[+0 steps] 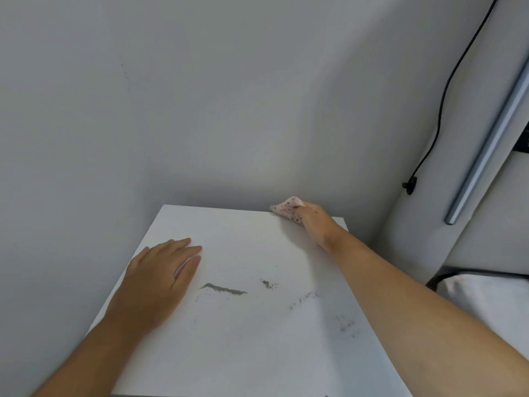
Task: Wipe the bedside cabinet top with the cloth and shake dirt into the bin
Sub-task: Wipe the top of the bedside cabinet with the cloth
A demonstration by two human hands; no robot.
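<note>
The white bedside cabinet top [243,339] fills the lower middle of the head view. Grey dirt lies on it in streaks: one line [224,289] near the centre, a small clump [267,284] to its right, and fainter smears toward the right edge. My right hand [315,223] presses a small white cloth with red and dark specks [287,209] onto the far right corner, fingers closed on it. My left hand [160,277] lies flat, palm down, on the left part of the top, holding nothing. No bin is in view.
Grey walls meet in a corner just behind the cabinet. A black cable [446,90] runs down the right wall to a plug [410,185]. A metal rail [486,144] slants on the right, and white bedding [492,299] lies at the lower right.
</note>
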